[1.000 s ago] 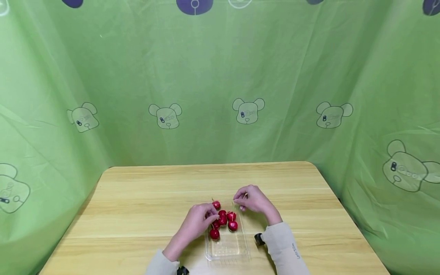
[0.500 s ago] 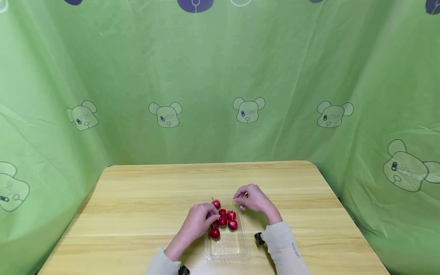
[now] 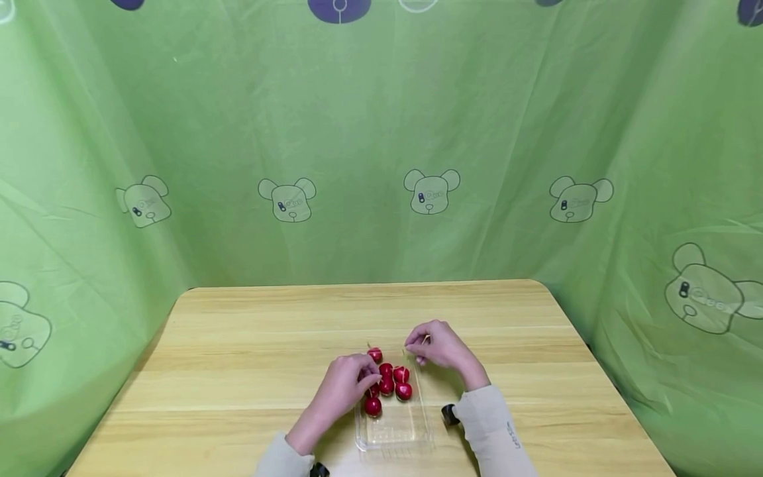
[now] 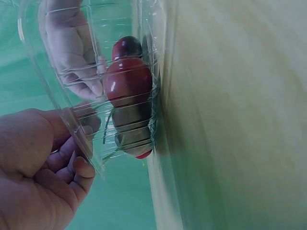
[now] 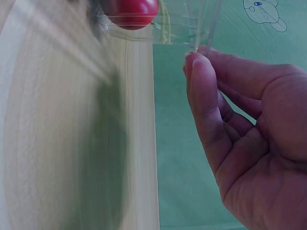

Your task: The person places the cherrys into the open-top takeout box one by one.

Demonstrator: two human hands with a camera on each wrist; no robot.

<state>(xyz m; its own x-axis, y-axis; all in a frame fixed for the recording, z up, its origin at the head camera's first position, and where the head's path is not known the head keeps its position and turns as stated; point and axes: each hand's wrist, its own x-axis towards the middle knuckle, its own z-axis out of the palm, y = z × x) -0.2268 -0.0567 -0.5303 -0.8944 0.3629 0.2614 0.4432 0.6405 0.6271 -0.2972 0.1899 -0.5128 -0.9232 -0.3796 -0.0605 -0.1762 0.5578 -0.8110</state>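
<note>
A clear plastic container (image 3: 396,434) on the table holds several glossy red cherries (image 3: 403,391), mostly grouped toward its far half. My left hand (image 3: 346,381) is at the left side; its thumb and index finger reach across the rim and pinch there, with fingertips seen through the plastic in the left wrist view. Thin green stems (image 4: 107,127) show close by those tips. At the far right corner, my right hand (image 3: 441,344) pinches the rim (image 5: 211,28) between thumb and index finger. The left hand partly covers some cherries in the head view.
The pale wooden table (image 3: 250,331) extends around the container on all sides. A green curtain (image 3: 357,119) with bear-head outlines encloses its back and both sides. Each wrist wears a small black device, such as the one (image 3: 450,415) by the right sleeve.
Both hands keep their places at the container, and the cherries lie as before. Only a very slight shift of the whole head view shows.
</note>
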